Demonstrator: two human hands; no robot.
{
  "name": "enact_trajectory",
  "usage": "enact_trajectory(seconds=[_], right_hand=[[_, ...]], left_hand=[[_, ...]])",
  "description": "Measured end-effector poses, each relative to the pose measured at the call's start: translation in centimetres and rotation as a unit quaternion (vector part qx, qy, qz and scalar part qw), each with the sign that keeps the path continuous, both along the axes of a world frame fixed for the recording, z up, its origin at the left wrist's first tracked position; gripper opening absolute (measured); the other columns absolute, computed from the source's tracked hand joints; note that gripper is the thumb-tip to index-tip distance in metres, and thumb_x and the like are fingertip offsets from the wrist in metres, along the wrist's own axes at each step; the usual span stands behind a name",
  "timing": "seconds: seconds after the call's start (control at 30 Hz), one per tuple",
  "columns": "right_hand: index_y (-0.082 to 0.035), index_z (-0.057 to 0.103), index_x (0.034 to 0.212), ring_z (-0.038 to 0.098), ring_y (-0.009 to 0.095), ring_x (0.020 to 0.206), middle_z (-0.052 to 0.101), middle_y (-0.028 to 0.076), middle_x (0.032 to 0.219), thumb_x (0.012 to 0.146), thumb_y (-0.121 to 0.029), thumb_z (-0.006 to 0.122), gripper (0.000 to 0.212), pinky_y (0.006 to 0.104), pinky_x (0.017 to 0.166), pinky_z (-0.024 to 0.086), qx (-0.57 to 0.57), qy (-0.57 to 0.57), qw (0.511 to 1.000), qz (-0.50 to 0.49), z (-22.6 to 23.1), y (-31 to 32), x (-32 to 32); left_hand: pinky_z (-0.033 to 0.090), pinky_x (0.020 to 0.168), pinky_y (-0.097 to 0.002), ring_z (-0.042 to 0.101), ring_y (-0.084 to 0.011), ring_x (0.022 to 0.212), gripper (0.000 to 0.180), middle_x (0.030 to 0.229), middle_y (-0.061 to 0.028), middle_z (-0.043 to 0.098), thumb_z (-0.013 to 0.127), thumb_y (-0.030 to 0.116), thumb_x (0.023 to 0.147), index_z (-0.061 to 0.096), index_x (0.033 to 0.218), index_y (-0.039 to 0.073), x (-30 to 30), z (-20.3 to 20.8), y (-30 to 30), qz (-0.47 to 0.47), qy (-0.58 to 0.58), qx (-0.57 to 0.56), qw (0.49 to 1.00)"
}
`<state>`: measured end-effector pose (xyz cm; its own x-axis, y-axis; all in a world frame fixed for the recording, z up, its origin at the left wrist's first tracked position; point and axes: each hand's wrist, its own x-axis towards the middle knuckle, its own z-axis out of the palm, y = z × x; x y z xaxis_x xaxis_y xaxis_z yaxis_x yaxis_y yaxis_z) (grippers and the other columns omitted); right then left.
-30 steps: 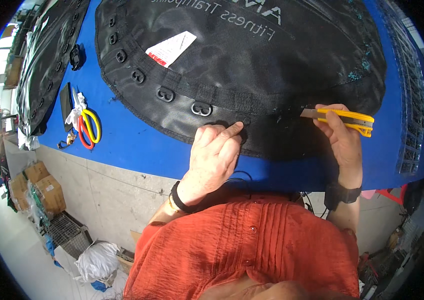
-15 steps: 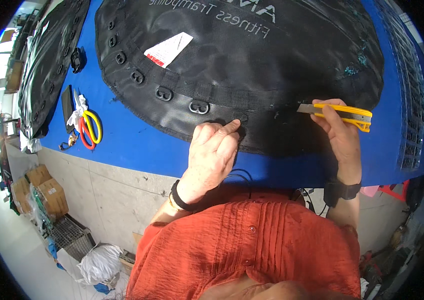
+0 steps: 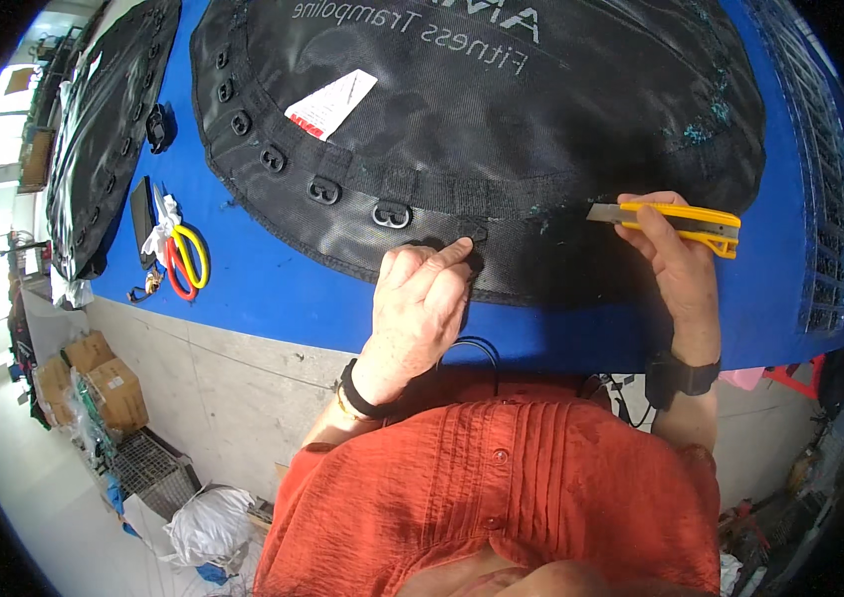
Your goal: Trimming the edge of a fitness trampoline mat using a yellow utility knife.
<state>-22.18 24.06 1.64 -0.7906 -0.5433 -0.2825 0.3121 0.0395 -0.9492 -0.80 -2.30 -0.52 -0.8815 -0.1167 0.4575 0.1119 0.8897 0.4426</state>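
A round black mesh trampoline mat (image 3: 541, 129) lies on a blue table, with black ring buckles (image 3: 391, 215) sewn along its rim on webbing tabs. At the mat's near edge is my left hand (image 3: 417, 298), fingers curled on the mat and index tip pressing a small black buckle (image 3: 474, 237); my thumb is hidden. To the right, my right hand (image 3: 681, 264) grips a yellow utility knife (image 3: 701, 227). Its blade points left, just over the mat. Teal thread scraps (image 3: 706, 129) cling to the mat at upper right.
Scissors (image 3: 183, 264) with red and yellow handles lie on the blue table (image 3: 273, 298) at left, beside a dark flat object (image 3: 143, 219). Another black mat (image 3: 108, 149) is beyond them. A clear grid sheet (image 3: 825, 229) covers the right end. Cardboard boxes (image 3: 113, 393) stand on the floor.
The view has shifted slightly. Both hands keep nearly the same places, the left finger on the buckle and the knife in the right hand.
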Motion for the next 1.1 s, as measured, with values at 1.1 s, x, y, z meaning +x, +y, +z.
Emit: enact_trajectory(seconds=[1.1], right_hand=[[-0.007,0.074,0.126,0.073,0.02,0.124,0.075,0.013,0.134,0.113,-0.022,0.072,0.02,0.0358,0.109,0.064,0.003,-0.002,1.0,-0.021,0.01,-0.06,0.19]], left_hand=[[0.053,0.092,-0.0423,0.068,-0.0296,0.1,0.035,0.134,-0.0112,0.08,0.082,-0.007,0.073,0.071,0.105,0.002,-0.13,0.0,0.08,-0.006,0.004,0.006,1.0]])
